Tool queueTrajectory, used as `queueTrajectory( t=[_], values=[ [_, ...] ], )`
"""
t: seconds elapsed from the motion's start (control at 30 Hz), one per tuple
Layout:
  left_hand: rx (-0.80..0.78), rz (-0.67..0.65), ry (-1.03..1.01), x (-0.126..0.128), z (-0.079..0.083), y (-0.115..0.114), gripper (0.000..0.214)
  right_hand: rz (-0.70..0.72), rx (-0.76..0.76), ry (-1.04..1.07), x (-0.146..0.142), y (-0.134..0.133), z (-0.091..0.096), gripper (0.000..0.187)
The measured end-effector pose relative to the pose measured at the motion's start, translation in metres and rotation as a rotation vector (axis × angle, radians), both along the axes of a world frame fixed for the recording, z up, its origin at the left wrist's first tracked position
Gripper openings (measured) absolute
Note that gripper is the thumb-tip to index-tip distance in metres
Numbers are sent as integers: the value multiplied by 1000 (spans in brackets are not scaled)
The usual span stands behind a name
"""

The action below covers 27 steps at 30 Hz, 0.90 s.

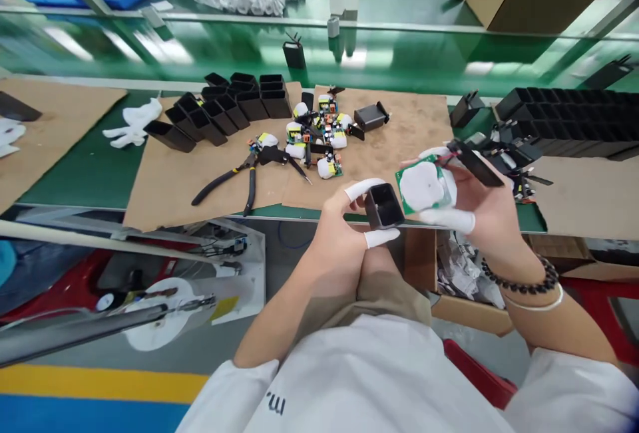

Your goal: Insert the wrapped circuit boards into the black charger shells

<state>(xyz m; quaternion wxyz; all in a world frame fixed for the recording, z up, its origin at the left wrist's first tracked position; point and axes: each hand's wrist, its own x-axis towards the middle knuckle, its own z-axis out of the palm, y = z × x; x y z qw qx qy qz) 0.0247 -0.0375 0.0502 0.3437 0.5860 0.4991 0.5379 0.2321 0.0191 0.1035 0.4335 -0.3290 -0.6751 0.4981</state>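
From where I stand, the green workbench's front edge (272, 212) runs just behind both hands, and the black-handled pliers (252, 165) reach almost to it. Brown cardboard sheet (399, 144) spreads between the pliers and the right hand (492, 210). At that edge, the left hand (339, 223) pinches a hollow black rectangular plastic case (383, 210) between white-covered fingertips (382, 237). Just beside it, the right hand's half-curled fingers hold a green circuit board with a white pad (424, 185).

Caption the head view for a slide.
An open black case in the left hand, a green circuit board in the right hand.
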Motion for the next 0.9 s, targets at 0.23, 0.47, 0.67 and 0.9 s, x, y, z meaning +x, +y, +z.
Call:
queueTrajectory(
  t=[0.23, 0.47, 0.67, 0.9],
  values=[
    [262, -41, 163, -5, 27, -23, 57, 62, 392, -31, -4, -31, -8, 70],
    [377, -73, 212, -5, 22, -20, 58, 86, 486, 52, -2, -28, -10, 65],
    [423, -74, 237, -5, 16, -16, 57, 65, 438, 38, 1, -26, -13, 68],
    [403, -49, 295, -8, 13, -18, 56, 93, 433, 49, -1, -25, -10, 62]
  ],
)
